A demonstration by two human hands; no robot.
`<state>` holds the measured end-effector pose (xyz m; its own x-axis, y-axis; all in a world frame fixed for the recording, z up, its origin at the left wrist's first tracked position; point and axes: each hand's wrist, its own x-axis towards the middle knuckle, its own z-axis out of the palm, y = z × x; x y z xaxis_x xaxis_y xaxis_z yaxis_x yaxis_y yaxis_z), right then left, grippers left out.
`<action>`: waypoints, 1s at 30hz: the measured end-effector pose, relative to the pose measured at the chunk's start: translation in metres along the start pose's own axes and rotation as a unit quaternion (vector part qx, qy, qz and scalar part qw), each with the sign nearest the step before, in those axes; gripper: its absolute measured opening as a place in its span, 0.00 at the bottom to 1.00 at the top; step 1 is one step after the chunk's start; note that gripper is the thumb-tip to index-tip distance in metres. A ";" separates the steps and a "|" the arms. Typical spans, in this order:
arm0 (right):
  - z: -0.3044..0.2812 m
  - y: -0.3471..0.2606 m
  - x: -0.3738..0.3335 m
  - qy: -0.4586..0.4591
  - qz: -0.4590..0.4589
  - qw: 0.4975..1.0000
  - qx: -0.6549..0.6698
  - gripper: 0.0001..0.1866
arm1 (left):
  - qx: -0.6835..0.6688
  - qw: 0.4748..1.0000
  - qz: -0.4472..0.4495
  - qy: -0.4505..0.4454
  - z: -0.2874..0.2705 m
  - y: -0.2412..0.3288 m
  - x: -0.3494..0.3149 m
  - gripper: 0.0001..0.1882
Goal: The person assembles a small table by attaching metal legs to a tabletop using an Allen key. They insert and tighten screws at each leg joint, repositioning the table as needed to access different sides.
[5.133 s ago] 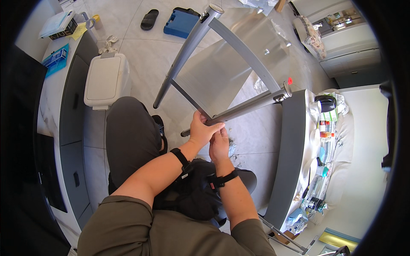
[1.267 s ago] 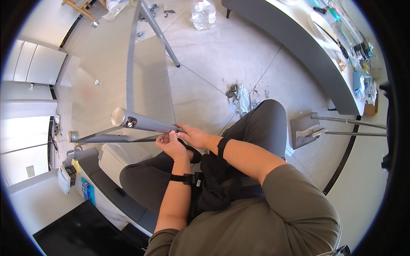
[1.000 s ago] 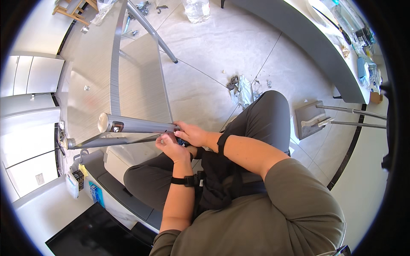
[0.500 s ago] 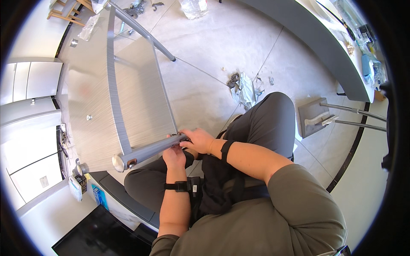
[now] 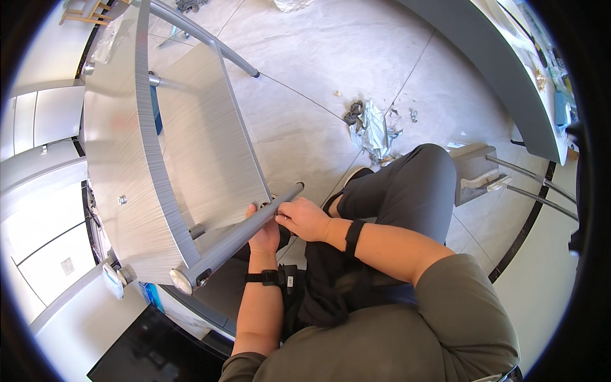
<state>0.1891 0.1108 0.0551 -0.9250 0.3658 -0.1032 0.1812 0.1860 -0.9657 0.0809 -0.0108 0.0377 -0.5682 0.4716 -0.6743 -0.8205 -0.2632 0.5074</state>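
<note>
A piece of furniture with grey wood-grain panels and round metal tube legs stands on its side at the left; its large panel (image 5: 118,146) and smaller panel (image 5: 203,127) are joined to the tubes. The near metal tube leg (image 5: 235,237) slants across in front of me. My left hand (image 5: 264,238) is closed around this leg from below, its fingers partly hidden behind the tube. My right hand (image 5: 305,219) is closed, its fingertips pinched against the tube's near side beside the smaller panel's corner. Whatever they pinch is too small to make out.
Crumpled silvery wrapping (image 5: 374,130) and scraps lie on the tiled floor ahead. A grey board with metal rods (image 5: 477,172) stands at my right. A curved dark-edged counter (image 5: 496,83) holds clutter. A black screen (image 5: 153,350) is at lower left.
My right hand has come off the top of the tube to its near side, uncovering the tube's far end. The furniture appears shifted left and turned slightly.
</note>
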 end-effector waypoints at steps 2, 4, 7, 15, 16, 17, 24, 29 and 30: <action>-0.004 -0.001 0.001 0.000 0.019 1.000 0.020 0.11 | 0.026 0.999 0.014 -0.033 0.005 -0.001 -0.001 0.14; -0.008 -0.002 0.004 0.026 -0.003 0.999 0.038 0.10 | 0.053 0.997 0.023 -0.045 0.013 -0.003 0.000 0.15; -0.016 -0.005 0.009 0.054 -0.032 0.996 0.058 0.08 | 0.089 0.995 0.032 -0.038 0.026 -0.003 -0.005 0.17; -0.031 -0.016 0.018 0.066 0.000 0.995 0.074 0.08 | 0.114 0.991 0.042 -0.051 0.045 0.001 -0.010 0.19; -0.031 -0.016 0.020 0.079 -0.008 0.994 0.069 0.08 | 0.108 0.993 0.035 -0.039 0.047 0.001 -0.011 0.20; -0.032 -0.018 0.021 0.092 -0.014 0.994 0.064 0.08 | 0.115 0.993 0.023 -0.005 0.050 0.001 -0.012 0.20; -0.039 -0.031 0.031 0.145 -0.021 0.983 0.108 0.08 | 0.066 0.997 0.010 -0.030 0.077 0.008 -0.015 0.14; -0.043 -0.029 0.036 0.120 -0.045 0.985 0.114 0.08 | 0.107 0.989 0.052 -0.086 0.070 0.003 -0.011 0.28; -0.043 -0.028 0.036 0.117 -0.048 0.985 0.120 0.08 | 0.123 0.986 0.066 -0.092 0.068 0.002 -0.008 0.33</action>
<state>0.1648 0.1580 0.0890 -0.8270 0.5618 0.0220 -0.0130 0.0200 -0.9997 0.0882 0.0417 0.0807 -0.6298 0.5977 -0.4961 -0.6872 -0.1311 0.7145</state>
